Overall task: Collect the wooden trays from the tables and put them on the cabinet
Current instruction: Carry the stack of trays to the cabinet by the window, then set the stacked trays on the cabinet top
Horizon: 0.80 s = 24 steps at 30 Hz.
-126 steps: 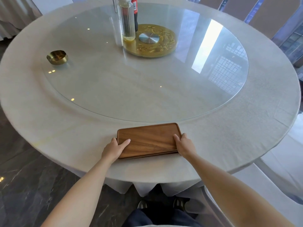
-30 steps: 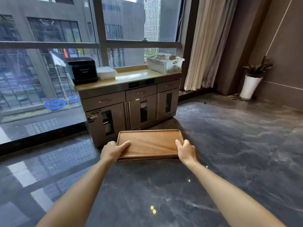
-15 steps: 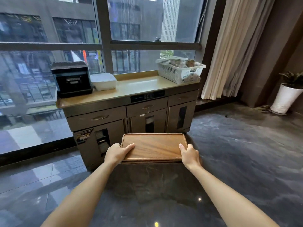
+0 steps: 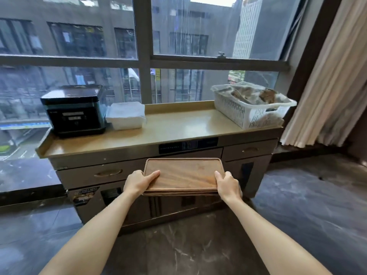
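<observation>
I hold a stack of brown wooden trays (image 4: 183, 174) level in front of me, below the cabinet's top edge. My left hand (image 4: 139, 182) grips the stack's left end, thumb on top. At the right end my right hand (image 4: 227, 184) grips the same way. The cabinet (image 4: 178, 126) stands straight ahead under the window, with a tan countertop and a bare stretch in its middle. The trays overlap the cabinet's drawer fronts in the view.
On the countertop a black appliance (image 4: 74, 111) sits at the left, a white lidded box (image 4: 126, 115) beside it, and a white plastic basket (image 4: 251, 108) with wrapped items at the right. A curtain (image 4: 325, 80) hangs to the right. Dark marble floor lies below.
I lifted the trays off the round table, turned and walked toward the cabinet. Over the last second the cabinet has come much closer; both hands keep the same grip.
</observation>
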Tool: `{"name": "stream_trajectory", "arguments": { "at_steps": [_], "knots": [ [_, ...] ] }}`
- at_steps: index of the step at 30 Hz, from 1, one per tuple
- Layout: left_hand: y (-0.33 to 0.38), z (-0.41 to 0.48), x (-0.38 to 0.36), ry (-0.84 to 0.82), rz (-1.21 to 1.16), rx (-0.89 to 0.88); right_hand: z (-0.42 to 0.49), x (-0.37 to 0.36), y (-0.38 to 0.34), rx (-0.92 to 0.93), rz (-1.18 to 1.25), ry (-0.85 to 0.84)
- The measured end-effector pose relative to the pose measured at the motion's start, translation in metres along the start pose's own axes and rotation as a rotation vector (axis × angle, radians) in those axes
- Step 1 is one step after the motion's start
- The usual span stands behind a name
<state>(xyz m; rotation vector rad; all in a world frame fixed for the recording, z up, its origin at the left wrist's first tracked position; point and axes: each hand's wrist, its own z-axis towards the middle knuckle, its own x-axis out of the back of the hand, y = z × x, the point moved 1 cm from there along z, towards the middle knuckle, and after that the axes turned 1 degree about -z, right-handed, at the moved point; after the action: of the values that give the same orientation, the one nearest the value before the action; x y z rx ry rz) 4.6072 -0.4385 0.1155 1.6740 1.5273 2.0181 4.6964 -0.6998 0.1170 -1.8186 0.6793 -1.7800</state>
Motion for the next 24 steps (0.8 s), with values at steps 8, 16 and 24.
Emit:
{"name": "stream_trajectory", "arguments": {
  "at_steps": [8,16,24],
  "knots": [
    [0.034,0.184,-0.048,-0.016,-0.002,0.026,0.18,-0.063,-0.034,0.003,-0.017,-0.068],
    [0.098,0.379,-0.056,-0.009,-0.054,0.042,0.377,-0.1,-0.109,0.009,-0.023,-0.069],
    [0.113,0.51,-0.089,0.008,-0.046,0.145,0.523,-0.15,-0.143,0.023,0.0,-0.136]
  ]
}}
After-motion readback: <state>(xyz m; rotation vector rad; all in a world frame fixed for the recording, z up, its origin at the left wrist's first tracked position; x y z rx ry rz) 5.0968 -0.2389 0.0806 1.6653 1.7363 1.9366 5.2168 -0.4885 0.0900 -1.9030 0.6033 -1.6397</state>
